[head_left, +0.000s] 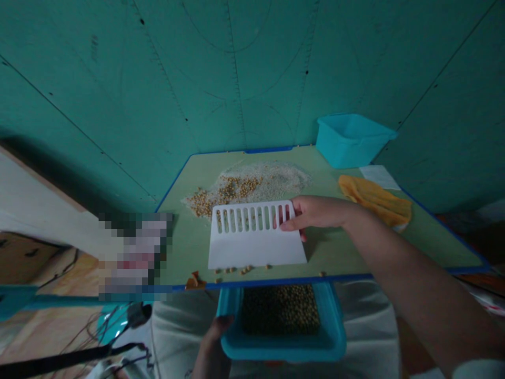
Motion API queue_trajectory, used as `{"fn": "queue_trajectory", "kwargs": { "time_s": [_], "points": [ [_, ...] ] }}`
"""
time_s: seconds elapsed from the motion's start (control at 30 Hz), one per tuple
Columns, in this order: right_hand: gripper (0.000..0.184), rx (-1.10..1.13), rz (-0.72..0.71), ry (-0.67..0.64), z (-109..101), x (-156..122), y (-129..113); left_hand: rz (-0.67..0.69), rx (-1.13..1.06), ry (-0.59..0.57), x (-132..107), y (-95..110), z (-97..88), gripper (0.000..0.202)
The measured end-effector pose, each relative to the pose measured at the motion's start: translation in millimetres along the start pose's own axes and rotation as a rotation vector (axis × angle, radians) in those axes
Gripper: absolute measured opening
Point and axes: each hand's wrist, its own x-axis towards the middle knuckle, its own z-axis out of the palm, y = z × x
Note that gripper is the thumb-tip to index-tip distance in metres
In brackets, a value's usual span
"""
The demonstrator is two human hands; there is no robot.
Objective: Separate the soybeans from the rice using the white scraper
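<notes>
Right hand (315,213): pinches the slotted top of the white scraper (256,245), at its right corner.
White scraper: stands on the green board (189,247), close to the near edge, with loose beans (236,270) in front of its blade.
Left hand (215,342): closed on the left wall of the teal tray (284,350).
Teal tray: below the board's near edge, holding beans.
Grain pile (244,187): rice mixed with beans, mid-board behind the scraper.
Far right corner: blue tub (349,139).
Right edge: orange cloth (374,200).

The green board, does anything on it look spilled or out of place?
Yes. A mixed heap of beans and white grains lies loose on the green board. Stray beans sit at its front edge between the white scraper and the teal tray below, and orange scraps lie at that edge.
</notes>
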Motion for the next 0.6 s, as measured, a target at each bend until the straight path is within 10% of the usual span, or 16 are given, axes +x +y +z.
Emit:
{"fn": "queue_trajectory", "kwargs": {
  "time_s": [0.6],
  "points": [
    [0.018,-0.018,-0.051,0.054,3.9,6.6,5.3,0.05,-0.065,0.117,-11.4,16.1,-21.0,0.023]
  ]
}}
